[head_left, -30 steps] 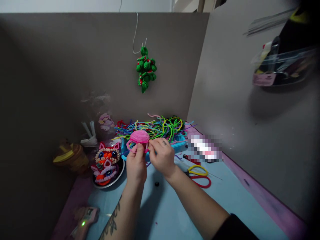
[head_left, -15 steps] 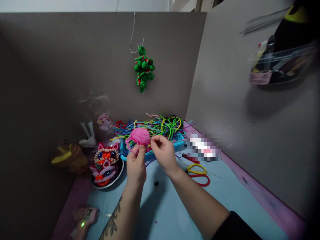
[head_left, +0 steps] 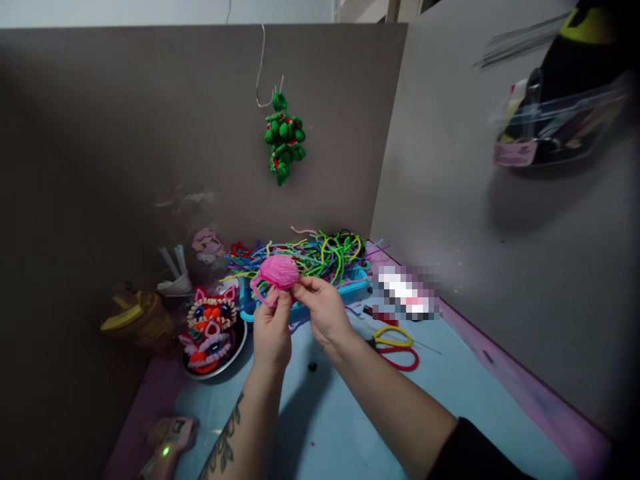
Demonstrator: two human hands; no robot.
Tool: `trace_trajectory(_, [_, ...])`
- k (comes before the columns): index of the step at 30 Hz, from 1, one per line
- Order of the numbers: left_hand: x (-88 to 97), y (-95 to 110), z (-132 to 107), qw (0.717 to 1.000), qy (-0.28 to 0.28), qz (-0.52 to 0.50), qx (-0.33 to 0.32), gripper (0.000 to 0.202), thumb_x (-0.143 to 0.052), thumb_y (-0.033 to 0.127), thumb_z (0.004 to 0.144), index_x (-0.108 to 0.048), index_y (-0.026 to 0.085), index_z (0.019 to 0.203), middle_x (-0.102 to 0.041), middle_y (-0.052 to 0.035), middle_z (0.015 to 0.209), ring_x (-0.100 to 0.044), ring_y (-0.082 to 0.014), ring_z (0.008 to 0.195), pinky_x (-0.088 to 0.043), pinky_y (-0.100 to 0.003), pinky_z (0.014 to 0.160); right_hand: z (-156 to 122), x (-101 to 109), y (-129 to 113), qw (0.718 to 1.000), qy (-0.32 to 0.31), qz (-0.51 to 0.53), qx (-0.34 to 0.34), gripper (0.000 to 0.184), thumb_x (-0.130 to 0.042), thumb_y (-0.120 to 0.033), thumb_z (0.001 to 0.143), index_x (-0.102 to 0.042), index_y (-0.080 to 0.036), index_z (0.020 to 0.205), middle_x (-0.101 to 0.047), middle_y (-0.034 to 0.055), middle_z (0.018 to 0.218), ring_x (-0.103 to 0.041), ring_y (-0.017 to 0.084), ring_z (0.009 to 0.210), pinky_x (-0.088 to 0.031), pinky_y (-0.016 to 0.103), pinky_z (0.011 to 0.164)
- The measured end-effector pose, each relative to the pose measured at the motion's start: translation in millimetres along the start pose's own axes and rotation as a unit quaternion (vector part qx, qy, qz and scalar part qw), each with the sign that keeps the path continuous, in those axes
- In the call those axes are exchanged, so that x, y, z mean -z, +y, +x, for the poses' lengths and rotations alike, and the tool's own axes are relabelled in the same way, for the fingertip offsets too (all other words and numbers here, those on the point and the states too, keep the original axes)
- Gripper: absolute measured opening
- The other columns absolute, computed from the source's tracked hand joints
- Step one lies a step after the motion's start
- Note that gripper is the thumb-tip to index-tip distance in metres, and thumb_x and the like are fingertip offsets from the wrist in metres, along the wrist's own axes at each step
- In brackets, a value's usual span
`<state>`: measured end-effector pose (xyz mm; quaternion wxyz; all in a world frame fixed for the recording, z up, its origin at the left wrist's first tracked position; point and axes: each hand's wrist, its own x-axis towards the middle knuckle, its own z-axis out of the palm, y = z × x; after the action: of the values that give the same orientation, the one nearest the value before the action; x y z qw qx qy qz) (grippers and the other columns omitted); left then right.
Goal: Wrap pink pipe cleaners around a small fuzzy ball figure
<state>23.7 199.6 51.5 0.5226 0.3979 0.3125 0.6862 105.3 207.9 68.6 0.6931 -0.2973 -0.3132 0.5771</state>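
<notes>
A pink pipe-cleaner piece (head_left: 277, 272), a wound dome with loops hanging at its left, is held up above the blue table (head_left: 345, 420). My left hand (head_left: 273, 333) is closed on its lower left, thumb against the loops. My right hand (head_left: 325, 308) pinches its right edge with thumb and fingertips. Just behind the piece lies a blue tray (head_left: 300, 308) heaped with loose pipe cleaners (head_left: 320, 253) of many colours.
A colourful pipe-cleaner lion head (head_left: 210, 327) sits in a metal dish at the left. Scissors (head_left: 395, 347) with yellow and red handles lie to the right. A glue gun (head_left: 167, 443) with a green light is at the near left. A green ornament (head_left: 283, 137) hangs on the back panel.
Both hands stayed on the pink piece. My right hand's fingers shifted along its right edge and now sit slightly lower and closer to the piece; the piece turned a little.
</notes>
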Motion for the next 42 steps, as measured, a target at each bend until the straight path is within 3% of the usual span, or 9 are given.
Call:
trace_trajectory(10, [-5.3, 10.3, 1.8, 0.996, 0.003, -0.066, 0.055, 0.034, -0.086, 0.04, 0.06, -0.075, 0.019, 0.084, -0.074, -0.0044, 0.089, -0.067, -0.0173, 0.084, -0.054, -0.03, 0.08, 0.2, 2.1, -2.2, 1.0, -0.005, -0.008, -0.013, 0.031, -0.085, -0.038, 0.052, -0.063, -0.017, 0.059, -0.06, -0.003, 0.057, -0.049, 0.01, 0.057, -0.04, 0.023, 0.059])
trace_trajectory(17, [1.2, 17.5, 7.8, 0.994, 0.01, -0.092, 0.061, 0.031, -0.085, 0.038, 0.062, -0.072, 0.018, 0.082, -0.071, -0.0023, 0.085, -0.065, -0.0158, 0.084, -0.053, -0.034, 0.084, 4.0, 8.7, -0.6, 0.99, -0.055, -0.125, 0.032, 0.024, -0.071, -0.04, 0.069, -0.065, -0.017, 0.069, -0.063, -0.0009, 0.065, -0.053, 0.013, 0.062, -0.043, 0.027, 0.065])
trace_trajectory(21, [4.5, 19.3, 12.4, 0.989, 0.044, -0.123, 0.07, 0.032, -0.086, 0.035, 0.06, -0.071, 0.018, 0.083, -0.071, -0.0004, 0.082, -0.064, -0.0139, 0.08, -0.053, -0.03, 0.079, 1.6, 9.6, -7.5, 0.951, -0.065, -0.281, 0.114, 0.016, -0.068, -0.031, 0.074, -0.066, -0.018, 0.084, -0.064, 0.0, 0.076, -0.055, 0.014, 0.068, -0.043, 0.026, 0.066])
trace_trajectory(25, [5.0, 16.9, 13.1, 0.988, 0.047, -0.126, 0.07, 0.033, -0.086, 0.034, 0.059, -0.07, 0.017, 0.082, -0.069, 0.0005, 0.08, -0.061, -0.0107, 0.071, -0.051, -0.022, 0.066, -3.4, 8.9, -13.9, 0.9, -0.117, -0.388, 0.158, 0.004, -0.065, -0.018, 0.075, -0.062, -0.02, 0.075, -0.061, -0.0012, 0.074, -0.055, 0.014, 0.071, -0.041, 0.026, 0.067])
trace_trajectory(28, [3.7, 11.7, 11.9, 0.991, 0.039, -0.119, 0.055, 0.027, -0.085, 0.03, 0.061, -0.066, 0.016, 0.074, -0.062, 0.0039, 0.07, -0.056, -0.007, 0.063, -0.047, -0.017, 0.059, -5.4, 9.7, -14.4, 0.881, -0.136, -0.413, 0.188, 0.011, -0.057, -0.012, 0.078, -0.057, -0.02, 0.069, -0.057, -0.0016, 0.072, -0.053, 0.014, 0.074, -0.04, 0.026, 0.071])
trace_trajectory(32, [4.2, 5.6, 12.7, 0.989, 0.056, -0.117, 0.069, 0.027, -0.084, 0.03, 0.062, -0.065, 0.015, 0.074, -0.063, 0.0034, 0.069, -0.058, -0.0082, 0.063, -0.049, -0.02, 0.062, -4.8, 11.3, -13.7, 0.92, -0.149, -0.324, 0.164, 0.008, -0.056, -0.018, 0.082, -0.056, -0.021, 0.075, -0.058, -0.001, 0.076, -0.054, 0.014, 0.072, -0.042, 0.025, 0.067])
trace_trajectory(36, [8.4, 5.2, 16.5, 0.981, 0.069, -0.142, 0.111, 0.024, -0.081, 0.032, 0.068, -0.067, 0.016, 0.079, -0.069, 0.0, 0.073, -0.063, -0.0119, 0.066, -0.054, -0.029, 0.072, -3.3, 10.3, -17.9, 0.981, -0.17, -0.064, 0.068, 0.021, -0.064, -0.036, 0.084, -0.048, -0.024, 0.078, -0.067, -0.0013, 0.081, -0.058, 0.012, 0.062, -0.046, 0.022, 0.058])
trace_trajectory(38, [9.5, 7.3, 17.8, 0.974, 0.078, -0.165, 0.132, 0.019, -0.078, 0.031, 0.073, -0.068, 0.017, 0.081, -0.071, -0.0006, 0.075, -0.066, -0.0138, 0.069, -0.055, -0.033, 0.076, -0.6, 10.6, -21.3, 0.988, -0.147, 0.047, 0.031, 0.028, -0.07, -0.037, 0.081, -0.045, -0.024, 0.077, -0.069, -0.0028, 0.077, -0.062, 0.012, 0.062, -0.049, 0.022, 0.058])
trace_trajectory(42, [7.5, 13.1, 17.4, 0.956, 0.109, -0.222, 0.158, 0.009, -0.074, 0.025, 0.078, -0.067, 0.02, 0.079, -0.071, 0.0025, 0.069, -0.068, -0.0137, 0.069, -0.055, -0.038, 0.084, 13.0, 17.2, -22.4, 0.986, -0.038, 0.158, -0.025, 0.023, -0.067, -0.018, 0.08, -0.046, -0.023, 0.074, -0.069, -0.0048, 0.072, -0.066, 0.01, 0.065, -0.051, 0.02, 0.061])
